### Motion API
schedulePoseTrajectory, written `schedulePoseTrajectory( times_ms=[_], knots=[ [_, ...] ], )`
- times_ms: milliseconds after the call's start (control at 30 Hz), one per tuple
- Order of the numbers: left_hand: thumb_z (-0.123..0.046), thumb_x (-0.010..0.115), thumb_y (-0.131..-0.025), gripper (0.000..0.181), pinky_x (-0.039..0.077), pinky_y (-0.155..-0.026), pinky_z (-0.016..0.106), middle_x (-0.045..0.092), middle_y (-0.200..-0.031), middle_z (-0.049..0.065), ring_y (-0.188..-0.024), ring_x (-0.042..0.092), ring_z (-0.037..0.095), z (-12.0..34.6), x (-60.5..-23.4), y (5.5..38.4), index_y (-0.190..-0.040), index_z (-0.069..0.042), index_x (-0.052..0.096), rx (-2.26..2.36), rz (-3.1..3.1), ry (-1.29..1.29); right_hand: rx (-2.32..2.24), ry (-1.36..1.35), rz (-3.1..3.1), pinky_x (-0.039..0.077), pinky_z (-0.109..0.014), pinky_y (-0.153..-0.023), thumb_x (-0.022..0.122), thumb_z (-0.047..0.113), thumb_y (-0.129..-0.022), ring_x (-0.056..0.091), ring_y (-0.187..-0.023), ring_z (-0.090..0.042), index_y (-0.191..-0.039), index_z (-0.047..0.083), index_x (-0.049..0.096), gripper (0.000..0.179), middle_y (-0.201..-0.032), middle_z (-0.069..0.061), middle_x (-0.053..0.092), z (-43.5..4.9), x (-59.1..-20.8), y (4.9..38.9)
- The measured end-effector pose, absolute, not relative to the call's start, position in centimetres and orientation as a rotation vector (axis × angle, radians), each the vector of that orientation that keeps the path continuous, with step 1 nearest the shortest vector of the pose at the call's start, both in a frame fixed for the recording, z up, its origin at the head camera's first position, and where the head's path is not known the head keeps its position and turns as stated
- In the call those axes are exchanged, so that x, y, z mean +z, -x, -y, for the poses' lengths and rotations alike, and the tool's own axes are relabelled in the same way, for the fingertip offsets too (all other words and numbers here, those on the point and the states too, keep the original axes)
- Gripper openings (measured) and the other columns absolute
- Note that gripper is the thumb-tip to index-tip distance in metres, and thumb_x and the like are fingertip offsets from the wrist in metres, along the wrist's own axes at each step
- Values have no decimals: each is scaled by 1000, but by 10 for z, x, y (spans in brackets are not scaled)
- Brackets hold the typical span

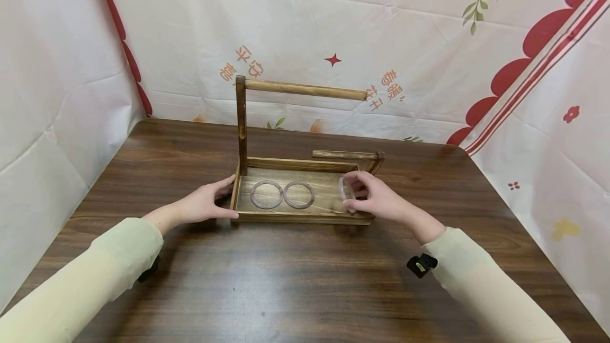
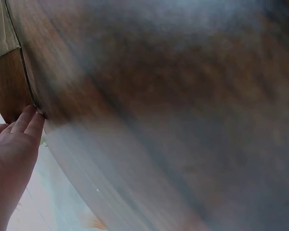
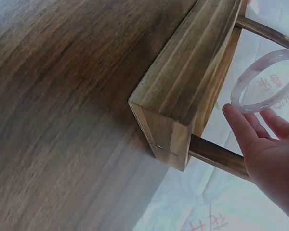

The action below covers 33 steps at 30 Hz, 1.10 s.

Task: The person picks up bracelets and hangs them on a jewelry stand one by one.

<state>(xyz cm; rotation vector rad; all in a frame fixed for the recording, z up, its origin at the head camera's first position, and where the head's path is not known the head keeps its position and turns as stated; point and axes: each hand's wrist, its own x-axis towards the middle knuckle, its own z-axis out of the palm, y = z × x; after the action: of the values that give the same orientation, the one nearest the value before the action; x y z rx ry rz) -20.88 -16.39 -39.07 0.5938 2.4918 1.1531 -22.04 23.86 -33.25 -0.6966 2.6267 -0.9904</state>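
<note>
A wooden stand with a shallow tray base (image 1: 326,187) sits on the table. Two pale lilac bangles, the left bangle (image 1: 267,207) and the middle bangle (image 1: 299,207), lie flat side by side in it. At the tray's left end is my left hand (image 1: 205,202), its thumb at the front corner and its fingers extended against the end wall. My right hand (image 1: 376,197) pinches a third bangle (image 1: 341,188) over the tray's right part. In the right wrist view this bangle (image 3: 237,96) is tilted, held at its edge by the fingertips.
From the tray's left end rises a tall post with a long bar (image 1: 305,89) reaching right. A lower bar (image 1: 340,154) points left from a short post (image 1: 378,162) behind my right hand. Brown wooden table (image 1: 267,279) surrounds the stand; a printed cloth (image 1: 286,20) hangs behind.
</note>
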Motion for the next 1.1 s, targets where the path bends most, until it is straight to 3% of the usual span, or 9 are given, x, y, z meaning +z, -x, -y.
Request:
schedulePoseTrajectory(
  times_ms=[667, 1100],
  knots=[
    [-36, 72, -82, 99, 32, -106, 54, 26, -150, 27, -133, 36, 42, 165, -390, 208, -150, 0, 9, 1180, -2466, -596, -1045, 708, -2622, 43, -54, -93, 67, 18, -87, 53, -109, -31, -132, 1, 43, 54, -118, -18, 52, -249, -316, 214],
    [-35, 72, -82, 99, 32, -106, 54, 26, -150, 27, -133, 37, 41, 164, -389, 209, -150, 1, 9, 1187, -2460, -592, -1034, 739, -2626, 46, -47, -94, 68, 14, -86, 54, -102, -26, -125, 1, 44, 49, -109, -13, 53, -250, -302, 212]
  ],
)
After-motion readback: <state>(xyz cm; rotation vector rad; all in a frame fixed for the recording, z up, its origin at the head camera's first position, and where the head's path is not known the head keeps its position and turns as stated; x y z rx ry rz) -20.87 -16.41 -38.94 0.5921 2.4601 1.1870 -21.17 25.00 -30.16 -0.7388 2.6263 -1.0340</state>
